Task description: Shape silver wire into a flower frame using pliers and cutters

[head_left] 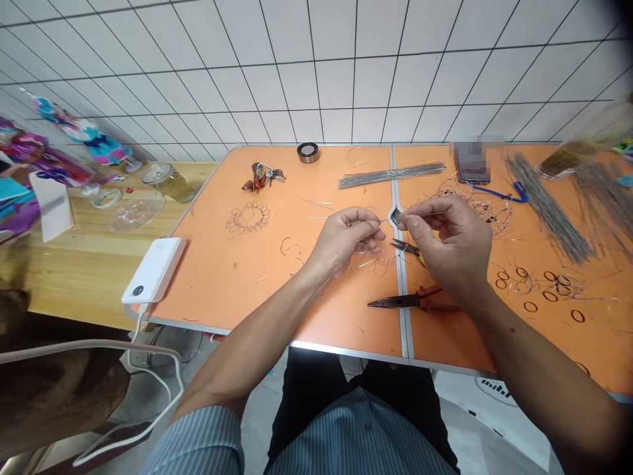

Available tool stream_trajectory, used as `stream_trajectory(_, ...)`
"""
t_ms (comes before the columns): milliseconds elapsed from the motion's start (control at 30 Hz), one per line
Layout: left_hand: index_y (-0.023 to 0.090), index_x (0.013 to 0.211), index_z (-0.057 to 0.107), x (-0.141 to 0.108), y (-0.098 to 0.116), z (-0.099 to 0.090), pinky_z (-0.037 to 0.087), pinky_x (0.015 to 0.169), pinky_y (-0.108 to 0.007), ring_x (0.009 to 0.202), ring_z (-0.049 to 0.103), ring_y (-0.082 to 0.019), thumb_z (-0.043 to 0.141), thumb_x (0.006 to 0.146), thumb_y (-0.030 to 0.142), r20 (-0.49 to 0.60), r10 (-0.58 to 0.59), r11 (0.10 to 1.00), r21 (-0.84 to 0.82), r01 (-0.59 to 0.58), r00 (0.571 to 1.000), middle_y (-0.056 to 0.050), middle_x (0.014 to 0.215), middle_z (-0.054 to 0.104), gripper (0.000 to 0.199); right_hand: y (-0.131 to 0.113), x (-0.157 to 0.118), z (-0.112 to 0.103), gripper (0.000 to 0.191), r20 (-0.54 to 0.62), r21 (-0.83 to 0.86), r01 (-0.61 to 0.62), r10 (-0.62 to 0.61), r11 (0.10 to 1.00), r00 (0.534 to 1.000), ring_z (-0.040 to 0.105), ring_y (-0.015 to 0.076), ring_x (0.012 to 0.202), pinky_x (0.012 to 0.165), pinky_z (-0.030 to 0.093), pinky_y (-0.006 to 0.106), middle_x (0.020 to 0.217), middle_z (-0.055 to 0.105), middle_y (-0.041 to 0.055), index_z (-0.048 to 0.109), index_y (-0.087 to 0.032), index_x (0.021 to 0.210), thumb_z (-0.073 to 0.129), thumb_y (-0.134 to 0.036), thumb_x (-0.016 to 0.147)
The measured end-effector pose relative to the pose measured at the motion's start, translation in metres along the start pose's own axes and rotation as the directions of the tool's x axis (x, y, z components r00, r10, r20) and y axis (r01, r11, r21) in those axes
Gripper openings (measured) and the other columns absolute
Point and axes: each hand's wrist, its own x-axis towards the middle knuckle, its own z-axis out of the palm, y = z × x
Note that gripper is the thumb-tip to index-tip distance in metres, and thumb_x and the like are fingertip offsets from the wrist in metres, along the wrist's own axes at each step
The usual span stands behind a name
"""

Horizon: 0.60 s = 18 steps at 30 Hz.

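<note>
Both hands are over the middle of an orange folding table point(212, 277). My left hand point(349, 241) pinches a thin wire, with fingertips pressed together. To its right, my right hand point(445, 241) is closed in a pinch on the same fine wire, which spans the short gap between them. Small pliers point(406, 247) lie partly under my right hand. Nearer the front edge rest red-handled long-nose pliers point(395, 301). Loose bent wires point(378, 264) lie just below my left hand. A flower-shaped wire ring point(248, 218) sits on the left.
Straight wire bundles point(390, 175) lie at the back and right point(551, 211). Black tape point(307, 152), keys point(270, 174), a phone point(472, 163), small dark rings point(550, 296) and a white power bank point(154, 270) are around. A cup point(568, 155) stands back right.
</note>
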Motion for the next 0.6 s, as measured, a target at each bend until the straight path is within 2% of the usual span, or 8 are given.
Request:
stream_trajectory(233,0.015,0.093,0.074,0.000,-0.001,-0.001,0.065,0.067,-0.027,0.059,0.067,-0.009,0.084,0.086,0.021,0.006,0.009,1.000,0.004,-0.009,1.000,-0.002,0.078,0.078,0.014,-0.002,-0.002,0.000,0.010,-0.006,-0.004,0.044,-0.044,0.999,0.999,0.083,0.0245,0.093,0.091,0.071,0.045,0.100,0.086,0.0027,0.079,-0.032,0.100,0.079,-0.021,0.103)
stream_trajectory(433,0.015,0.093,0.073,0.002,-0.002,-0.002,0.064,0.066,-0.027,0.059,0.067,-0.010,0.085,0.083,0.022,0.004,0.026,1.000,-0.007,-0.026,1.000,-0.002,0.077,0.078,0.017,0.005,0.000,0.004,0.014,-0.071,0.010,0.155,-0.154,0.988,0.986,0.083,0.0209,0.082,0.080,0.073,0.038,0.091,0.086,-0.0019,0.079,-0.030,0.097,0.082,-0.016,0.097)
stream_trajectory(600,0.015,0.092,0.073,0.000,-0.001,-0.001,0.065,0.065,-0.026,0.058,0.066,-0.009,0.083,0.084,0.020,0.001,0.029,1.000,-0.006,-0.029,1.000,-0.002,0.076,0.079,0.014,0.010,0.000,0.004,0.013,-0.064,-0.025,0.182,-0.183,0.983,0.981,0.083,0.0210,0.082,0.079,0.073,0.038,0.091,0.086,-0.0018,0.081,-0.030,0.097,0.082,-0.017,0.098)
